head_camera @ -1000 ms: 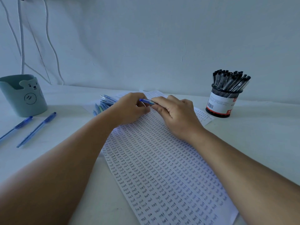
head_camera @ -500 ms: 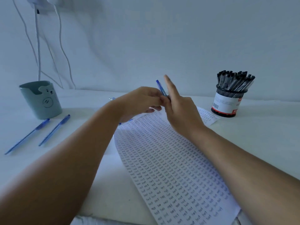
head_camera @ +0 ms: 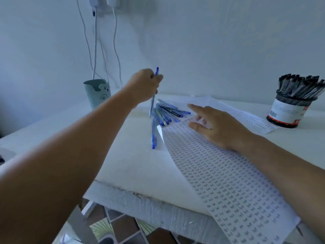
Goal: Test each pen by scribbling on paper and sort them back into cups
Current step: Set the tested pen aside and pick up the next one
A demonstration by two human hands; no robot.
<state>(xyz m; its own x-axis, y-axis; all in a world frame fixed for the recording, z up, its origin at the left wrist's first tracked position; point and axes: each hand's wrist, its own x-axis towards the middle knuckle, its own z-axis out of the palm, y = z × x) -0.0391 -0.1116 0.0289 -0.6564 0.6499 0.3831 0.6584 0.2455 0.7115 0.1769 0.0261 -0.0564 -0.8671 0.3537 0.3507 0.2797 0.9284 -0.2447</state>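
My left hand (head_camera: 145, 86) is raised above the table and grips a blue pen (head_camera: 153, 103) nearly upright, its blue cap end sticking up above the fist. A heap of several blue pens (head_camera: 165, 111) lies on the table just below and right of that hand. My right hand (head_camera: 216, 126) rests flat on the scribbled paper (head_camera: 225, 176), fingers spread, holding nothing. A teal bear cup (head_camera: 98, 93) stands behind my left forearm. A black mesh cup (head_camera: 290, 110) packed with black pens stands at the far right.
White cables (head_camera: 95, 50) hang down the wall behind the teal cup. The table's front edge (head_camera: 149, 206) runs across the lower part of the view, with patterned floor tiles (head_camera: 114, 228) below it. One blue pen (head_camera: 153, 136) lies apart beside the paper's left edge.
Both hands held the pen together over the paper. Now my left hand alone has it and has lifted it up and left, and my right hand has dropped flat onto the paper. The view has shifted right.
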